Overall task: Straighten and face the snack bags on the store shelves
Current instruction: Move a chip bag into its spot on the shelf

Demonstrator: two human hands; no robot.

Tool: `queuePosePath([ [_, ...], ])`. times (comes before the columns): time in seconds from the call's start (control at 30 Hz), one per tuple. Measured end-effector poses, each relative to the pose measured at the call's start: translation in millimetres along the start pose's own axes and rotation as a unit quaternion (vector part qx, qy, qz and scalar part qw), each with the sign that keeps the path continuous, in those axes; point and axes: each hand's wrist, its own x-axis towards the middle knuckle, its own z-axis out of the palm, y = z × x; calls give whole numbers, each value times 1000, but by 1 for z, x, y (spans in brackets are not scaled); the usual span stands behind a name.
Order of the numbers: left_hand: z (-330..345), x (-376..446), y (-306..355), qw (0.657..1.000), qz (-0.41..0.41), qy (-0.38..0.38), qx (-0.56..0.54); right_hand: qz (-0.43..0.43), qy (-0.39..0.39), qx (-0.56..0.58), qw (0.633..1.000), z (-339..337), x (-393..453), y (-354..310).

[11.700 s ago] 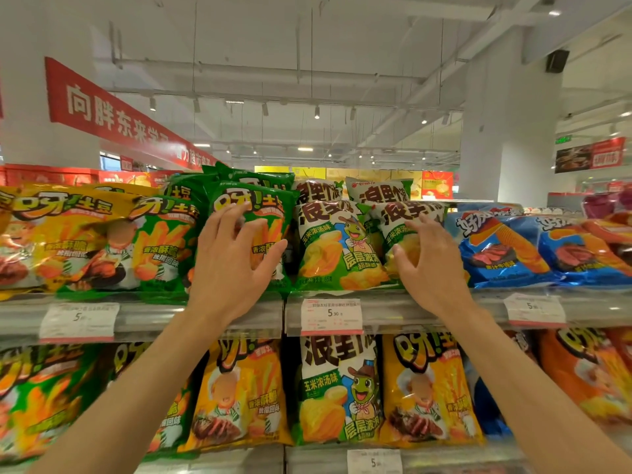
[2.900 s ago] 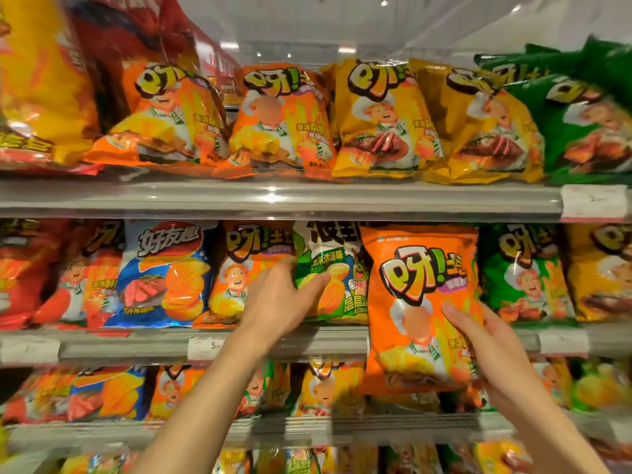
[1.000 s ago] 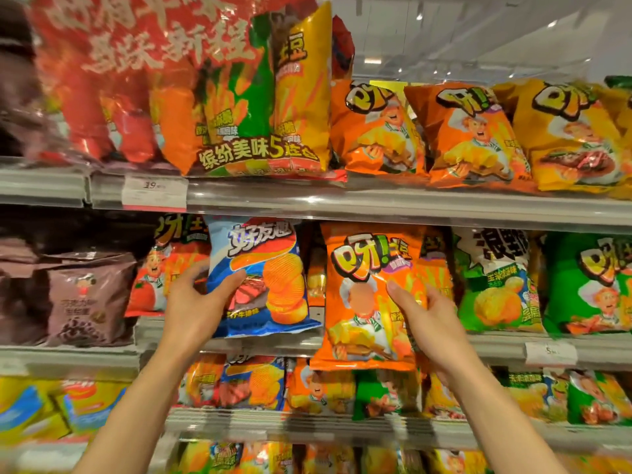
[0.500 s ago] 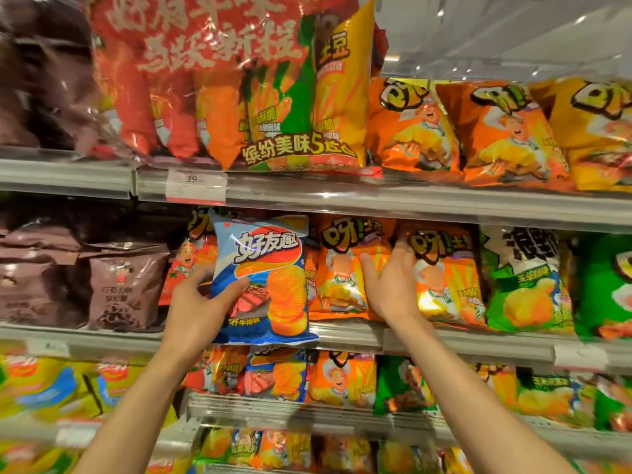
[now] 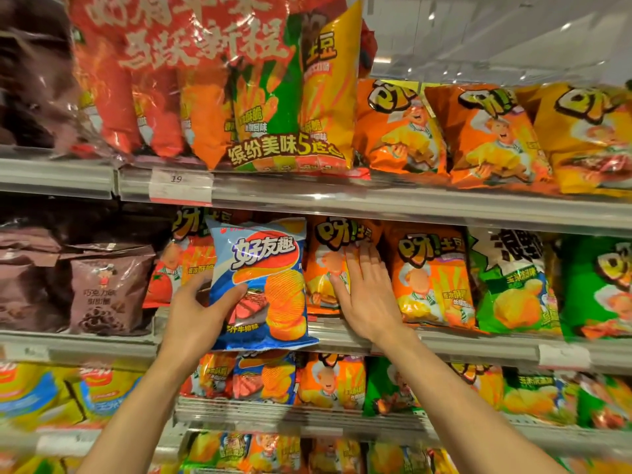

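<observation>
Store shelving is holding rows of snack bags. Left hand [image 5: 196, 311] is gripping blue chip bag [image 5: 263, 285] at the middle shelf [image 5: 478, 343] front edge; right hand [image 5: 367, 295] is pressing flat, fingers straight, on orange bag [image 5: 325, 268]. Risk: blue bag's bottom is overhanging the edge and likely tipping off if let go.

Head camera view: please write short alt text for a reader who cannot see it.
A person's left hand grips a blue chip bag at the middle shelf while the right hand presses flat on an orange snack bag; more snack bags fill the shelves around.
</observation>
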Motion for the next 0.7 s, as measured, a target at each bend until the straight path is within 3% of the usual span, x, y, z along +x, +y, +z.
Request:
queuePosePath([
  [0.2, -1, -11, 1, 1000, -13, -2, -11, 5, -51, -12, 999, 1, -2, 2],
  [0.3, -1, -17, 5, 1000, -7, -6, -19, 2, -69, 47, 996, -11, 2, 3],
  [0.4, -2, -23, 6, 999, -12, -1, -37, 9, -27, 154, 988, -26, -8, 8],
  [0.57, 4, -41, 5, 999, -16, 12, -46, 62, -5, 312, 948, -51, -44, 15],
  [0.7, 16, -60, 5, 997, -32, 3, -73, 129, -26, 452, 882, -68, -96, 27],
])
